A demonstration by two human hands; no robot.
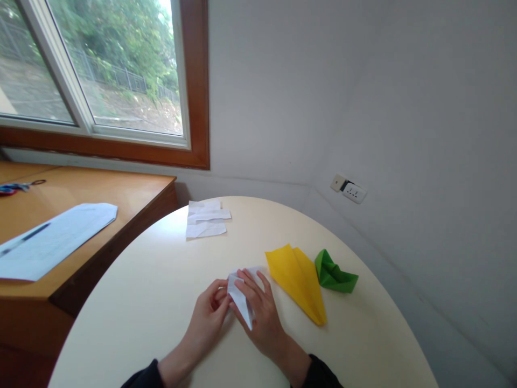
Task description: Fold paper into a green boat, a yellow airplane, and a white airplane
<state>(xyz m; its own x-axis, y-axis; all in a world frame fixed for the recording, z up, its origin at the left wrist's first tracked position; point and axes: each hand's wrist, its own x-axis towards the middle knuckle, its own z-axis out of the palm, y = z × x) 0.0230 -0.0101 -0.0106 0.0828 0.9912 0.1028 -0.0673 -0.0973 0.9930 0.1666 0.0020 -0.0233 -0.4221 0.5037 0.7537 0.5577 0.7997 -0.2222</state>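
Note:
A small folded white paper [242, 308] is between my hands near the middle of the round table, with a pointed end toward me. My left hand [207, 317] pinches its left edge between thumb and fingertips. Over its top and right side lies my right hand [263, 319], fingers spread a little and thumb at the left edge close to my left fingertips, gripping the paper. Part of the paper is hidden under the right fingers. Just right of my right hand rests a yellow paper plane [299, 277], and beyond it a folded green paper boat [334, 274].
White paper pieces [207, 229] lie at the far edge of the round table [161, 318]. On the left, a wooden desk [137, 186] carries paper sheets [76, 231], a pen [34, 233] and scissors [20, 187]. A wall socket [354, 192] is behind the table.

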